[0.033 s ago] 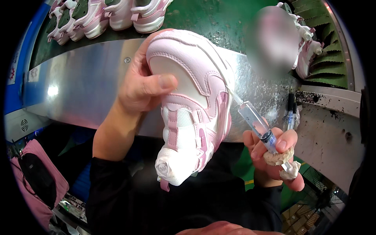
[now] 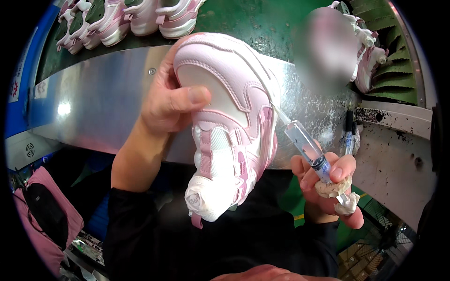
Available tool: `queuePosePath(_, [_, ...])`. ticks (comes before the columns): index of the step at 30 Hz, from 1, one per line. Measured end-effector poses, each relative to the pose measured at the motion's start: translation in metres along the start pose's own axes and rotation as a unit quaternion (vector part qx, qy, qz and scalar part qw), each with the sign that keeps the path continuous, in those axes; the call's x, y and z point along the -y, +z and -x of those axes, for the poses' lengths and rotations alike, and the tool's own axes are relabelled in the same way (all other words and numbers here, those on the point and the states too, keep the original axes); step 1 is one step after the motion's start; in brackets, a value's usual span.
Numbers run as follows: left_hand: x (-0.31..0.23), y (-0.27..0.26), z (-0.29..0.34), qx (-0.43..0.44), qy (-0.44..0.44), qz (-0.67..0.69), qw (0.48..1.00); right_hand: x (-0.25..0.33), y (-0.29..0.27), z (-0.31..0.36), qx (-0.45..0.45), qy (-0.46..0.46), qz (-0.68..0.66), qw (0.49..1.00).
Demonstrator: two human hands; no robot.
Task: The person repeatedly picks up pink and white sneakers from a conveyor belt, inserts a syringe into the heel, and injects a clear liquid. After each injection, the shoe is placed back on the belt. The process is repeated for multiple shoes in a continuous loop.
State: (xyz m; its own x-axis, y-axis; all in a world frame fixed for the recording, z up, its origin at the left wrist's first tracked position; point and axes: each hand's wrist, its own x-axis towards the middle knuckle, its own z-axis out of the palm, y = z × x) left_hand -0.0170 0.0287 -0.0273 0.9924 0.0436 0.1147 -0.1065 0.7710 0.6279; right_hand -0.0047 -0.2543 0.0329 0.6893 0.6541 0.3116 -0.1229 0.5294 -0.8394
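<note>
A pink and white sneaker (image 2: 225, 107) hangs in front of me with its toe pointing away and its stuffed white ankle opening toward me. My left hand (image 2: 171, 100) grips it at the toe, thumb pressed on the pale toe panel and the other fingers hidden beneath. In my right hand (image 2: 328, 182) is a clear syringe (image 2: 304, 143) with a dark plunger seal. Its thin tip meets the seam between the upper and the sole on the shoe's right side. Whitish lumpy material covers the flange and plunger end by my fingers.
Several similar sneakers (image 2: 176, 18) stand on the green surface (image 2: 243, 23) at the back left. More shoes (image 2: 368, 70) lie at the back right beside a green slatted rack (image 2: 398, 70). A metal ledge (image 2: 98, 103) runs across. Dark-capped pens (image 2: 348, 126) stand at right.
The sneaker has shifted very slightly away from me and to the left. Both hands keep the same hold, and the syringe tip stays at the seam.
</note>
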Motion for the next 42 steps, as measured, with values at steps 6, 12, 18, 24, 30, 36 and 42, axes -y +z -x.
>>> queuePosePath(6, [-0.003,0.002,-0.007,0.008,-0.013,-0.043,0.999,-0.007,-0.009,0.011,-0.005,-0.005,0.005,1.000])
queuePosePath(12, [-0.002,-0.008,-0.010,-0.014,-0.016,-0.031,0.999,-0.001,-0.020,0.028,0.013,0.078,0.003,0.997])
queuePosePath(18, [-0.003,-0.022,-0.014,0.030,-0.054,0.017,0.998,-0.003,-0.020,0.046,0.004,0.084,0.017,0.996])
queuePosePath(24, [-0.003,-0.024,-0.018,0.047,-0.086,0.059,0.993,-0.005,-0.020,0.061,0.000,0.062,0.019,0.998])
queuePosePath(30, [-0.001,-0.036,-0.021,0.041,-0.097,0.103,0.989,-0.011,-0.015,0.063,-0.040,0.037,0.014,0.998])
queuePosePath(36, [0.000,-0.038,-0.014,-0.076,-0.066,0.059,0.993,-0.012,-0.019,0.062,-0.015,0.046,0.020,0.999])
queuePosePath(42, [0.004,-0.032,-0.016,-0.070,-0.083,0.052,0.993,-0.004,-0.026,0.066,0.017,0.083,0.018,0.996])
